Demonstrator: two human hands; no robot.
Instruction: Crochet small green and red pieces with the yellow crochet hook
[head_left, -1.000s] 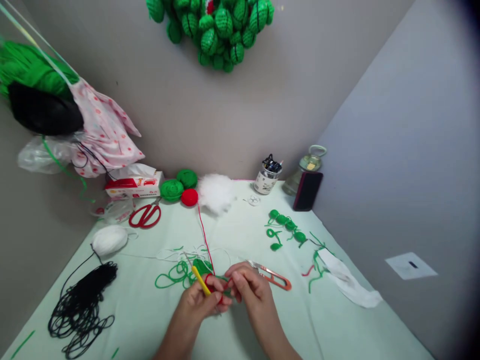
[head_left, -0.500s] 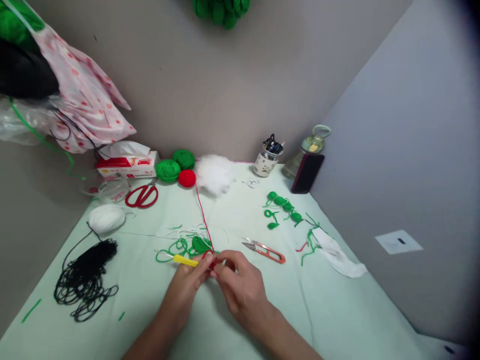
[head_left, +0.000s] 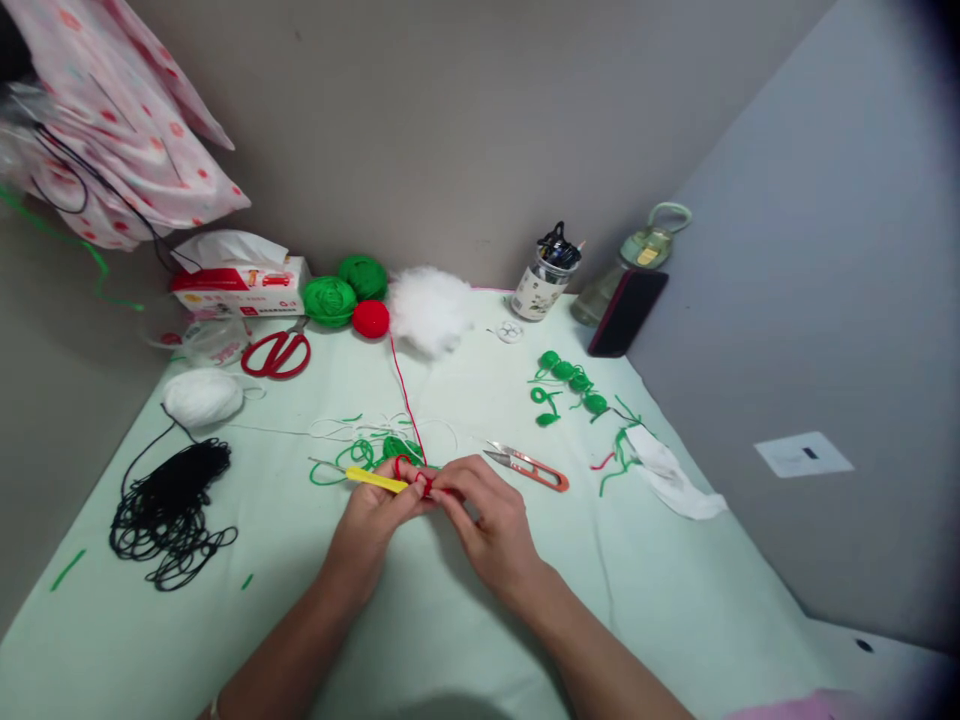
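Note:
My left hand [head_left: 369,522] pinches a yellow-handled crochet hook [head_left: 375,480] that points left over the table. My right hand [head_left: 487,515] is closed in a pinch beside it, holding red yarn [head_left: 409,405] looped at the fingertips. The strand runs back to a red yarn ball [head_left: 370,318]. A tangle of green yarn [head_left: 360,457] lies just beyond my fingers. Orange thread snips [head_left: 529,466] rest right of my right hand.
Black cord [head_left: 169,510] and a white yarn ball [head_left: 202,397] lie at left. Red scissors [head_left: 276,354], a tissue box [head_left: 238,285], green yarn balls [head_left: 330,299] and white fluff [head_left: 429,308] line the back. Small green crochet pieces [head_left: 568,378], a jar [head_left: 541,283], a phone [head_left: 627,311] and white cloth [head_left: 667,472] sit right.
The view tilted down, so the hanging green pieces left the frame. The hook swung from upright to lying flat, pointing left. Both hands stay pinched together on the red yarn.

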